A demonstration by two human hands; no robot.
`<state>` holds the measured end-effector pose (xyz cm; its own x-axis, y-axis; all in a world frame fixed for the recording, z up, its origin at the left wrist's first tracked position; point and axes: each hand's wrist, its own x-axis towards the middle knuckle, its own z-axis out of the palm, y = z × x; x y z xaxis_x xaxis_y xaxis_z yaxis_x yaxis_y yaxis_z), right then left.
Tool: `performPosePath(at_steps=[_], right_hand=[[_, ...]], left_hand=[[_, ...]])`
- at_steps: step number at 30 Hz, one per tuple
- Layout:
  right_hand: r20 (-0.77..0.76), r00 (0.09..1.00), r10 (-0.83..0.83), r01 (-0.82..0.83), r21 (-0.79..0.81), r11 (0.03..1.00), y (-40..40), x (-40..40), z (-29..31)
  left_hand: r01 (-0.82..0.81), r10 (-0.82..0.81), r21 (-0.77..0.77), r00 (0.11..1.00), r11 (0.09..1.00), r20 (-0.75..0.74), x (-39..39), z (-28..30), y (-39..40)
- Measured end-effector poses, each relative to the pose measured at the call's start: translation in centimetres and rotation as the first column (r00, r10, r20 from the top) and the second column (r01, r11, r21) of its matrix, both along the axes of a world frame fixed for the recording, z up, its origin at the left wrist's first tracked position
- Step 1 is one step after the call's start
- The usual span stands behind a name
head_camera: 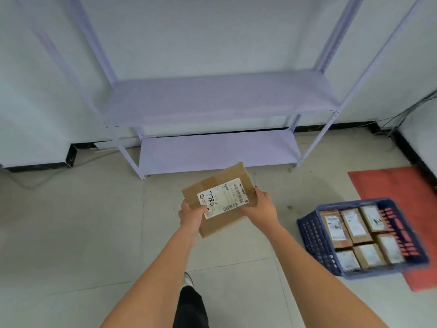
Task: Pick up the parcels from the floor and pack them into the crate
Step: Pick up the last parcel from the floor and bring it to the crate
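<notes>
Head view is showing you holding a flat cardboard parcel (221,200) up off the tiled floor (71,221), out in front of you and below the lavender shelving rack (212,100). Your left hand (191,215) is gripping the near left corner, thumb lying on the white shipping label (223,198); your right hand (261,204) is clasping the right edge, fingers curled round it. Both grips are closed on the parcel, nothing is slack.

The blue plastic crate (309,235) is sitting down to your right, partly on a red mat (390,185), well apart from the parcel. Your right hand is the nearer one to it. Six labelled boxes (360,235) are already lying in it in two rows, covering what shows of the bottom, so this one is probably going on top as a second layer.

The parcel's long axis is running from near left to far right, tilted against the crate's sides. You are likely needing to swing it right and down and turn it to square with the rim before you are letting go. No other parcels are showing on the floor.
</notes>
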<state>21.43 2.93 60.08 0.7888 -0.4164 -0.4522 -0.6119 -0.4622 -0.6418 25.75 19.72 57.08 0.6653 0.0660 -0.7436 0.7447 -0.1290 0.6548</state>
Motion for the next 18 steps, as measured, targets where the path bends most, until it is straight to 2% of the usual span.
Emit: performPosePath(at_steps=[5, 10, 15, 18], right_hand=[[0.049, 0.994, -0.093, 0.094, -0.012, 0.996, -10.8, -11.9, 4.4], [0.086, 0.979, -0.184, 0.181, 0.044, 0.982, -20.6, -23.6, 7.5], [0.056, 0.962, -0.267, 0.264, 0.056, 0.963, -28.0, -31.2, 8.4], [-0.01, 0.952, -0.307, 0.307, 0.038, 0.951, -31.6, -33.8, 8.0]], left_hand=[[0.184, -0.192, 0.067, 0.972, 0.981, 0.137, -8.4, 4.7, -10.8], [0.259, -0.258, 0.021, 0.945, 0.966, 0.202, -18.5, 8.3, -21.3], [0.33, -0.333, 0.046, 0.926, 0.943, 0.176, -25.3, 8.4, -29.0], [0.361, -0.362, 0.032, 0.927, 0.932, 0.095, -28.1, 7.5, -32.6]])
